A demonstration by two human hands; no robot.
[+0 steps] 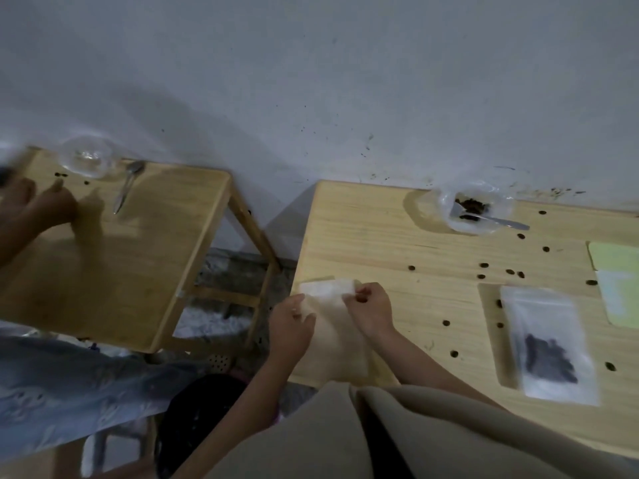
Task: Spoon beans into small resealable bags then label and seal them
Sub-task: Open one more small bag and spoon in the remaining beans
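Pale wood table (380,236) against a scuffed grey wall (311,81); loose dark beans (484,265) scattered across it, a clear bowl (466,210) of beans with a metal spoon (498,221) at the back. A filled clear bag (549,344) lies flat at right. At the table's near-left edge, left hand (292,328) and right hand (371,311) each pinch, grip narrow, the top of an empty, translucent bag (333,319).

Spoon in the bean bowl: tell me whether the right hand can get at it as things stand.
Probably yes, once freed. The right hand pinches the empty bag together with the left hand. The tabletop between it and the spoon holds only scattered beans.
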